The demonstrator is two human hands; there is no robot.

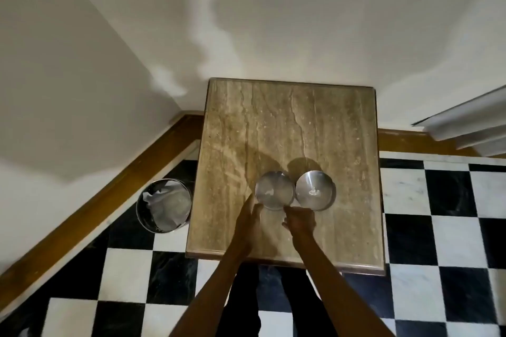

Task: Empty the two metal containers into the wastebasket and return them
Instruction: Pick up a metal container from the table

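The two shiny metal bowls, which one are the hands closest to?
The left container. Both hands, left hand and right hand, sit at its near rim; the right container stands beside it, untouched.

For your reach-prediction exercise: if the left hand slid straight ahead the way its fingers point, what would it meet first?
Most likely the left metal container: the left hand already sits at its near rim, though contact is unclear.

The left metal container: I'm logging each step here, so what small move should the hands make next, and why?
Probably close both hands on the left round metal container and lift it. The left hand and right hand sit at its near rim, apparently not gripping yet. It stands on the beige stone table, and the lined steel wastebasket waits on the floor to the left.
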